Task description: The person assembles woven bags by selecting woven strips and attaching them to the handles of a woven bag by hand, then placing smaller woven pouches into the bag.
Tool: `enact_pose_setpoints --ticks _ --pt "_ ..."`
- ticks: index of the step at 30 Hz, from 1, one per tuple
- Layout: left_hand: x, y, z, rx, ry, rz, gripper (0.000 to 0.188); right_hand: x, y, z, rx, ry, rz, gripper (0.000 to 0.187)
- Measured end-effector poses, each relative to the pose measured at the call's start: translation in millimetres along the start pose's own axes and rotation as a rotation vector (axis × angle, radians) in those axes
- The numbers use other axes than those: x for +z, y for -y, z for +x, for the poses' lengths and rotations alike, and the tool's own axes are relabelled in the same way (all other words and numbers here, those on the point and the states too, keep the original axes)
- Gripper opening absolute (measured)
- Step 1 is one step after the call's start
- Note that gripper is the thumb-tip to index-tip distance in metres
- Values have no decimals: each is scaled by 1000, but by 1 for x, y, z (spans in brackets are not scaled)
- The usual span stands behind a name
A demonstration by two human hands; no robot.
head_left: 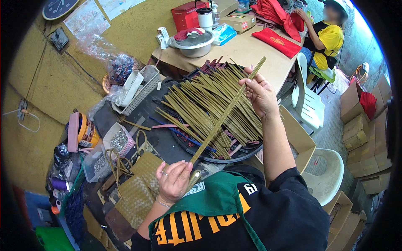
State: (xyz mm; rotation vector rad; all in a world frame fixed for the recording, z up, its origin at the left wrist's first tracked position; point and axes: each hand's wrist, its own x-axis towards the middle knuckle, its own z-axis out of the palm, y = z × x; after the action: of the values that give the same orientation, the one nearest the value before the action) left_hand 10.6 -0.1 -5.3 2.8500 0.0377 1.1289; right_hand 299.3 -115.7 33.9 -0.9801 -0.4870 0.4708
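A long, flat olive strap with a woven texture [222,118] stretches diagonally between my two hands. The fingers of my right hand [260,94] pinch it near its upper end, above a pile. My left hand [173,182] is closed around its lower end, close to my green apron [213,192]. Beneath the strap lies a heap of similar olive straps [197,94] in a round black tray [240,158], with some pink and blue strips among them. An olive woven bag [136,207] with looped handles rests beside my left forearm.
To the left stand a pink tub of small metal pieces [118,140], a clear tub [97,164] and a grey basket [142,90]. A basin [197,47] and red fabric [277,42] lie on the far table. Another person [328,39] sits beyond white chairs [307,98].
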Motion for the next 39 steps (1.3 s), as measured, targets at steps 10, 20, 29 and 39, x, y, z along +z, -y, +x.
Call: enact_pose_setpoints --ticks 10,20,29,39 --pt "4 -1 1 -392 101 -391 20 4 -4 -2 4 39 6 41" --pt "33 3 -11 -1283 96 -1775 12 37 -71 -47 508 210 126 30" --pt "39 5 -6 -1177 151 -1672 14 60 -77 -84 566 496 -226 18" --pt "22 9 1 -612 532 -868 14 43 -81 -79 527 424 -269 17"
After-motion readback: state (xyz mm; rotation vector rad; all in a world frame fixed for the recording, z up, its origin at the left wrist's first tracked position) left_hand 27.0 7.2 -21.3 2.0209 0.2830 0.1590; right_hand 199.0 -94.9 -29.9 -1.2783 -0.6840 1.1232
